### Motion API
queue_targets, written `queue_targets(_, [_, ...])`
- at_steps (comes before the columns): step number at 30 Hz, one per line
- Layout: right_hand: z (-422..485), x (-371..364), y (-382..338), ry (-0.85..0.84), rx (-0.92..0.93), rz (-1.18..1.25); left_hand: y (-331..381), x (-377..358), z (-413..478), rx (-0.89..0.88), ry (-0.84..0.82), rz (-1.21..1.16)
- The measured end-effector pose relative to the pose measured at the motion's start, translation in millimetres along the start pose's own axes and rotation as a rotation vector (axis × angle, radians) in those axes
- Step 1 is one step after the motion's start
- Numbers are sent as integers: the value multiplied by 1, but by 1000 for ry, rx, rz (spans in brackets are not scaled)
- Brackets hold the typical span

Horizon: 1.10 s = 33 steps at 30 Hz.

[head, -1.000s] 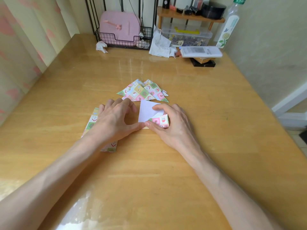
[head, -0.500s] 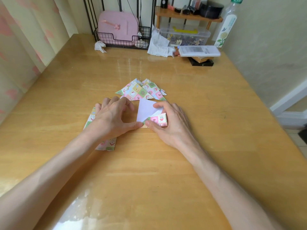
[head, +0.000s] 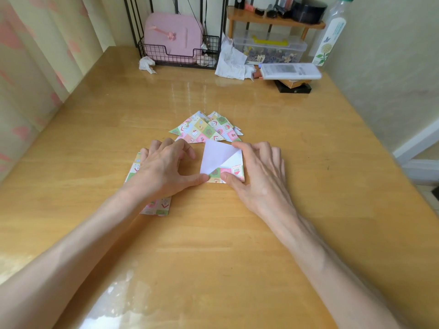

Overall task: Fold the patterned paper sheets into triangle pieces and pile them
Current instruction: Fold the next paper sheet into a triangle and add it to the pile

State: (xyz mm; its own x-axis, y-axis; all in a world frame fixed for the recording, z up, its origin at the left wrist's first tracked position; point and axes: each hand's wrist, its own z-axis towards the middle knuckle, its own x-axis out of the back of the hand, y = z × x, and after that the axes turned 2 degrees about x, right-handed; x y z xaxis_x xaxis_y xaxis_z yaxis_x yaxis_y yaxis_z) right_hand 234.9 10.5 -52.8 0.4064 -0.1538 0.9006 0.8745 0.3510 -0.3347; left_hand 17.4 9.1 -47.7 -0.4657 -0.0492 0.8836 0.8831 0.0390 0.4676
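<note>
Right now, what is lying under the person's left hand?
A stack of unfolded patterned sheets lies under the left hand and wrist; only its edges show at the hand's left and below the wrist. How many sheets there are is hidden. The thumb presses the sheet being folded.

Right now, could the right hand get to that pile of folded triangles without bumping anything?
Probably yes. The right hand rests on the half-folded sheet, and the pile of triangles lies just beyond it on the table, with nothing between them. It would have to let go of the sheet first.
</note>
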Motion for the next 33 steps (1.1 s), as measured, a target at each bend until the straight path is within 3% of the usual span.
queue_targets(8, [5,-5,16,-132,-125,110,-1,-1,0,3,0,-14])
queue_targets(29, [9,-3,28,-127,-120,137,-3,-4,-1,-12,-1,-53])
queue_targets(33, [9,-4,28,-129,-120,138,6,-13,-3,-27,74,-145])
